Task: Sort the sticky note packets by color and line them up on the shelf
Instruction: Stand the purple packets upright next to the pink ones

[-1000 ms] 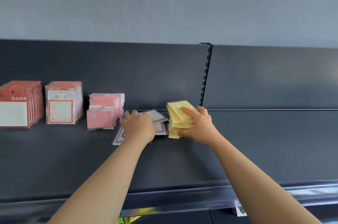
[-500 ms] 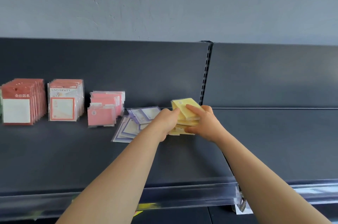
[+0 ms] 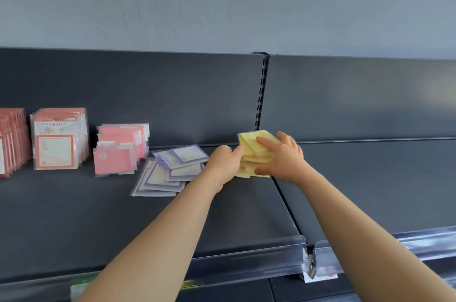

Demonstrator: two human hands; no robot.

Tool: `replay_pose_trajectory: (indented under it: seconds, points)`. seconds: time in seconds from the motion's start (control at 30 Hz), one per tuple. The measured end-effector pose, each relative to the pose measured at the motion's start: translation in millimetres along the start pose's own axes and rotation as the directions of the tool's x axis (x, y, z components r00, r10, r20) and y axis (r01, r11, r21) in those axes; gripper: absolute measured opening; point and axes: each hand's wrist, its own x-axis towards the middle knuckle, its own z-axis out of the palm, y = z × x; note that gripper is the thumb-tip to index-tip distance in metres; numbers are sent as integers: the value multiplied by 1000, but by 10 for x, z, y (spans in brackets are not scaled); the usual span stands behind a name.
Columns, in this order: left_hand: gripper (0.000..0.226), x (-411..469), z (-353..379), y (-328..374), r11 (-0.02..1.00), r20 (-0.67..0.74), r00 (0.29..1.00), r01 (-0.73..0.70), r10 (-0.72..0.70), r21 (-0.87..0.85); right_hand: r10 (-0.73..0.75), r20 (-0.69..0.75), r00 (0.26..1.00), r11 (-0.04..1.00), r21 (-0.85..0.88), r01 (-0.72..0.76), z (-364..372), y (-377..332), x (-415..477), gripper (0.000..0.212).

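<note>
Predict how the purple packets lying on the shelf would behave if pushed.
The purple packets lie fanned and overlapping, so they would probably slide apart rather than move together. Their glossy wrappers look slippery. Lying flat, they likely won't tip.

Matt dark metal shelf [image 3: 74, 222], glossy packets [image 3: 255, 151]

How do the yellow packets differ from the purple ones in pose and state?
Hold: the yellow packets are gripped between the left hand and the right hand; the purple packets lie free. Order: the yellow packets are gathered into one stack, while the purple packets are fanned out flat and askew. Both are on the same dark shelf.
</note>
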Motion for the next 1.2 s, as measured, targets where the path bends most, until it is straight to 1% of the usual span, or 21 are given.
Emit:
replay_pose_trajectory:
  seconds: [0.07, 0.13, 0.2, 0.23, 0.27, 0.3, 0.33, 0.4, 0.47, 0.53, 0.6, 0.67, 0.8, 0.83, 0.9, 0.93, 1.0, 1.03, 1.07, 1.17, 1.2]
  points:
    - [38, -80, -111, 6, 992, -54, 994, -85, 91, 93, -1, 24, 1000, 995, -99, 3, -60, -52, -22, 88]
    - [34, -121, -269, -36, 975, -120, 975, -170, 188, 146, 23, 69, 997, 987, -161, -11, -139, -94, -51, 87]
    - [19, -175, -489, -96, 959, -174, 957, -197, 234, 204, 36, 83, 996, 981, -193, -19, -200, -162, -78, 84]
    - [12, -204, -616, -134, 951, -208, 948, -189, 242, 244, 13, 67, 998, 980, -201, 0, -208, -214, -89, 81]
    - [11, -218, -743, -193, 942, -244, 942, -155, 231, 297, -41, 38, 998, 980, -192, 48, -197, -289, -97, 77]
    - [16, -239, -869, -259, 928, -277, 937, -106, 214, 357, -118, 5, 993, 981, -155, 117, -164, -387, -100, 71]
    - [23, -247, -986, -337, 910, -310, 932, -47, 189, 413, -199, -28, 980, 976, -92, 196, -111, -510, -100, 64]
    - [23, -256, -1169, -509, 876, -335, 935, 64, 115, 478, -302, -71, 951, 951, 47, 306, 26, -798, -99, 51]
    - [20, -302, -1279, -625, 872, -300, 953, 110, 43, 476, -319, -35, 947, 939, 122, 321, 209, -1068, -38, 40]
    - [19, -356, -1318, -693, 872, -234, 972, 101, 16, 479, -274, 77, 959, 954, 148, 261, 425, -1251, 88, 36]
    - [19, -355, -1348, -750, 892, -220, 975, 73, 31, 446, -211, 199, 957, 972, 143, 185, 598, -1333, 209, 40]
    - [26, -318, -1382, -783, 940, -236, 972, 69, 13, 334, -175, 249, 953, 982, 118, 149, 707, -1347, 279, 39]
    - [27, -247, -1446, -820, 986, -251, 965, 111, -76, 126, -138, 160, 977, 989, 81, 126, 781, -1255, 228, 35]
    - [31, -251, -1449, -818, 989, -239, 967, 115, -91, 89, -128, 136, 982, 989, 88, 116, 795, -1224, 193, 32]
    - [47, -237, -1433, -833, 992, -194, 973, 124, -123, -10, -100, 89, 991, 987, 131, 88, 826, -1171, 134, 27]
    - [51, -230, -1414, -844, 989, -169, 976, 131, -140, -62, -92, 70, 993, 983, 167, 79, 847, -1150, 119, 23]
    - [50, -232, -1378, -857, 987, -125, 983, 122, -134, -103, -75, 65, 995, 965, 255, 56, 852, -1146, 93, 16]
    - [49, -237, -1369, -864, 987, -108, 987, 108, -121, -118, -52, 85, 995, 953, 301, 24, 844, -1147, 87, 20]
    - [49, -247, -1371, -872, 986, -93, 990, 89, -103, -141, -35, 108, 993, 939, 344, -4, 833, -1142, 94, 30]
    - [55, -316, -1441, -866, 981, -56, 998, 2, -14, -196, -32, 148, 988, 903, 427, -35, 751, -1180, 115, 80]
    - [57, -338, -1467, -869, 977, -50, 999, -21, 10, -214, -35, 153, 988, 887, 460, -40, 733, -1206, 126, 93]
